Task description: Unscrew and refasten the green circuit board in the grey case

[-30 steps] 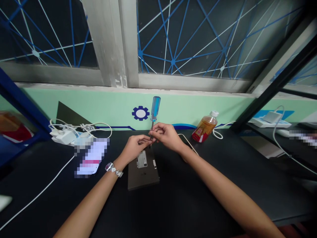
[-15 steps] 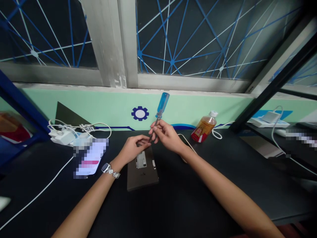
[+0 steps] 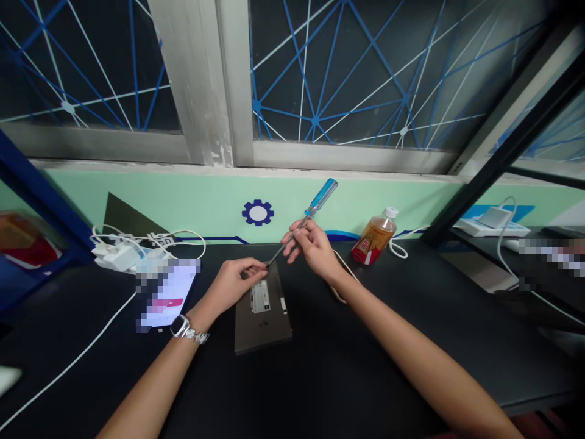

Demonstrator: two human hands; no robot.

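My right hand (image 3: 313,247) grips a screwdriver (image 3: 322,196) by its metal shaft, the blue and clear handle pointing up and to the right. The shaft slants down to the left, and its tip meets the fingertips of my left hand (image 3: 240,277). That hand is pinched closed around the tip; anything small between the fingers is too hidden to make out. Below both hands a flat dark grey box (image 3: 262,329) with a white label (image 3: 261,297) lies on the black table. My left hand is over its far left corner, and a watch (image 3: 180,326) is on that wrist.
Left of the box lies a phone (image 3: 171,296) with a lit screen, near white chargers and cables (image 3: 121,256). A drink bottle (image 3: 373,236) with a white cap stands at the back right. Black shelf frames (image 3: 498,164) rise at the right, and a green wall (image 3: 210,207) borders the table.
The screwdriver has tilted further right, its tip shifting left. My left hand has moved slightly left, and my right hand has moved a little to the right. The box stays put.
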